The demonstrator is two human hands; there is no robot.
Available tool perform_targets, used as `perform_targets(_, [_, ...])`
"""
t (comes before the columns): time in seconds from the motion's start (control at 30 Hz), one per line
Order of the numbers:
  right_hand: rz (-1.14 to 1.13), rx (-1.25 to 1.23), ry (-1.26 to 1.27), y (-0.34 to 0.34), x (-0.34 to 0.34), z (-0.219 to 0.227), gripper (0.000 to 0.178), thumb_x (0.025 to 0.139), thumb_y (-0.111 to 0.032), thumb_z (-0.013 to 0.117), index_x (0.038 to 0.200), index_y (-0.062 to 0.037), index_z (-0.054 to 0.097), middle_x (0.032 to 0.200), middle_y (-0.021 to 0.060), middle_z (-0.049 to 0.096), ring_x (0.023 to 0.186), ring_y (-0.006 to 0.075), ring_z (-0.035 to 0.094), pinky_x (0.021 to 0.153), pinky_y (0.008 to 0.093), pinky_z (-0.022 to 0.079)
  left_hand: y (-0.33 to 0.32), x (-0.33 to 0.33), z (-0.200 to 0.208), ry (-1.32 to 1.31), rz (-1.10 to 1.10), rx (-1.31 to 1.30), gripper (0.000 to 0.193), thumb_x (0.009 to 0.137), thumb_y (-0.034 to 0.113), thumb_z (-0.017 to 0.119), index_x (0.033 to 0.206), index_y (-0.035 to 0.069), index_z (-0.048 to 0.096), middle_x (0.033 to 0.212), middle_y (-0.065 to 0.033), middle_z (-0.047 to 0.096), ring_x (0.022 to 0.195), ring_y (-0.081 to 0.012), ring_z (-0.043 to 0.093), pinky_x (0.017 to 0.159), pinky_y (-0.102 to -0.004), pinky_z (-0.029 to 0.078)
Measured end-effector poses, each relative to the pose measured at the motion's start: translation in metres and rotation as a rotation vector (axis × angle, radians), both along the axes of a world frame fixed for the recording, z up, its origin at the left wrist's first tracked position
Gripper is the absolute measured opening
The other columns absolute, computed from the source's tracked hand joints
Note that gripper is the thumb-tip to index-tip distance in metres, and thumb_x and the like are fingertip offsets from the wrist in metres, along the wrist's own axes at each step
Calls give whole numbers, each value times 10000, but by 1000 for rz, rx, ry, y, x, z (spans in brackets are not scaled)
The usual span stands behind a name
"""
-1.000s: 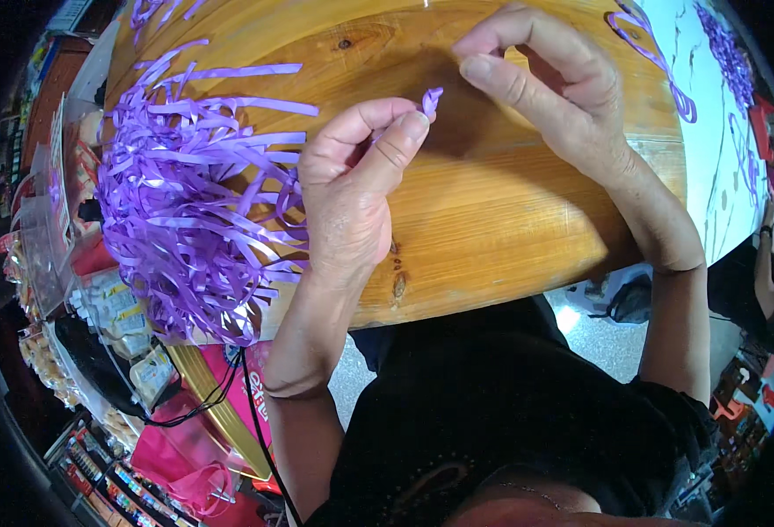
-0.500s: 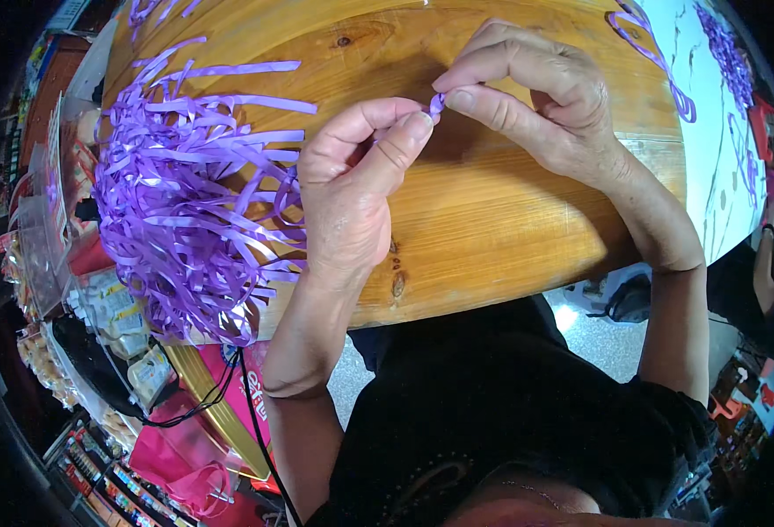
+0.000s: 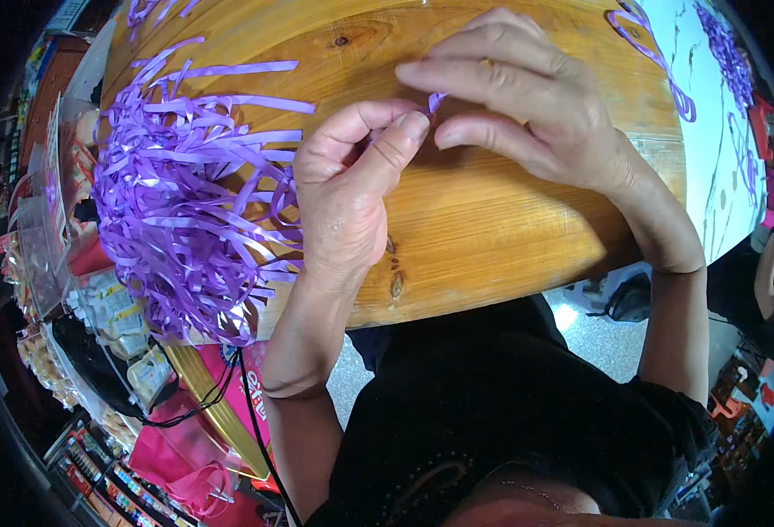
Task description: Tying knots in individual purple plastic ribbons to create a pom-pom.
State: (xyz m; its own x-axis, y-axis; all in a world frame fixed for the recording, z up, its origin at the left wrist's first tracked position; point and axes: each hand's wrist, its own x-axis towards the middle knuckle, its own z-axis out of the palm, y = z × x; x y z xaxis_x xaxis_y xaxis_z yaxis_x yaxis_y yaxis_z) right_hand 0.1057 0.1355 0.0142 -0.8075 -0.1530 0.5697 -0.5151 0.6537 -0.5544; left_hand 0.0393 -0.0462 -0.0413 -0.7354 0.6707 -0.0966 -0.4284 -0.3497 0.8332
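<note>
Between the thumb and forefinger of my left hand (image 3: 356,180) is pinched a small piece of purple ribbon (image 3: 435,102), whose twisted end sticks up past the fingertips. The rest of that piece is hidden in the hand. My right hand (image 3: 519,105) hovers just right of it, thumb and fingers spread, with nothing visible between them. A large heap of cut purple ribbon strips (image 3: 176,202) lies left of my left hand, some strip ends reaching close to its wrist.
Both hands are above a wooden table (image 3: 492,237) with a curved near edge. Looped purple ribbon (image 3: 668,75) lies at its far right, beside a white marbled surface (image 3: 712,158) with more ribbon. Packaged goods (image 3: 119,312) and a pink bag (image 3: 180,461) stand at left. Another person's arm (image 3: 769,272) shows at far right.
My right hand has let go of the ribbon end and spread its fingers. My left hand keeps its pinch in nearly the same place.
</note>
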Motion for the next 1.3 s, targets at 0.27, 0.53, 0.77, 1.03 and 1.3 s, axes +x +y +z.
perform_targets(0.27, [-79,462,52,6,6,5,184,673,-99,672,853,-66,656,770,36,568,725,180,549,630,281,373,4,7,0,281,143,-205,79,808,11,649,887,8,651,701,45,579,594,-3,463,523,-153,359])
perform_targets(0.53, [-12,74,385,17,-17,-10,112,736,-29,676,845,-31,652,768,73,610,726,215,570,648,304,432,-4,-6,7,223,252,-234,70,782,30,679,849,22,660,644,58,553,536,-1,410,476,-152,296])
perform_targets(0.77, [284,58,812,39,-51,-51,134,739,-46,677,862,-6,641,761,86,597,715,216,568,606,307,436,5,0,10,162,174,-144,82,780,22,674,860,19,654,693,37,594,546,-4,421,487,-156,294])
perform_targets(1.03, [146,-130,-286,-11,-4,-48,545,685,-278,760,1117,-33,538,996,157,590,932,306,565,789,403,461,1,12,22,100,133,23,127,790,-10,649,914,1,628,783,-4,605,642,-27,471,527,-160,338])
perform_targets(1.3, [627,-646,-708,-37,5,-25,357,754,-81,717,1077,-2,586,1000,84,621,938,173,569,845,298,444,-12,13,68,219,-40,391,141,862,69,568,968,-22,587,722,-19,538,515,-60,396,479,-211,312])
